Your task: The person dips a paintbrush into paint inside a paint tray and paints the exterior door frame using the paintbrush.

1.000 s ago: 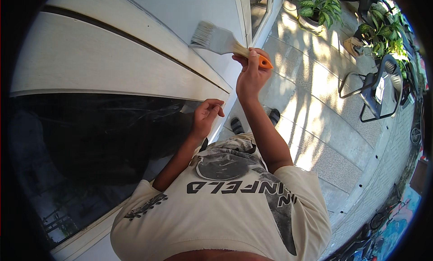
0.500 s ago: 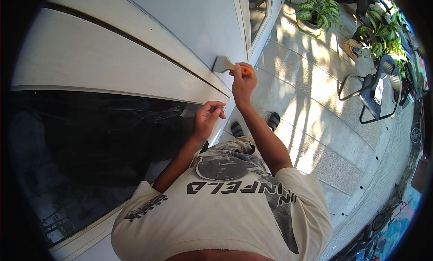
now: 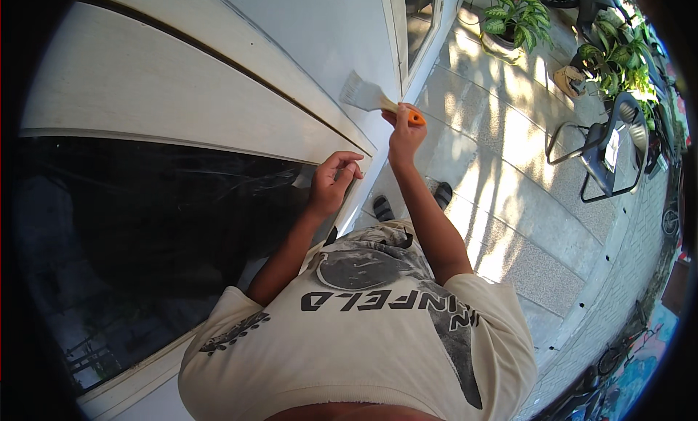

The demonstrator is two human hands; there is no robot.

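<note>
My right hand (image 3: pixel 406 136) is closed around the handle of a wide flat paintbrush (image 3: pixel 371 98) with a wooden neck and an orange end. Its pale bristles point left, over the white panel (image 3: pixel 320 35); whether they touch it I cannot tell. Lower and to the left, my left hand (image 3: pixel 331 182) is by the corner of the cream window frame (image 3: pixel 174 86). Its fingers are loosely bent, with a gap between index finger and thumb, and I see nothing held there.
Dark window glass (image 3: pixel 167 239) fills the left side. Sunlit paving (image 3: pixel 502 166) stretches to the right, with my sandals (image 3: pixel 383 208) on it. A black metal-framed chair (image 3: pixel 607 148) stands farther right, and a potted plant (image 3: pixel 515 21) grows near the top.
The paintbrush has shifted slightly right and turned, so the broad face of its bristles shows more. My right hand moved a little right with it; the left hand's fingers have loosened slightly.
</note>
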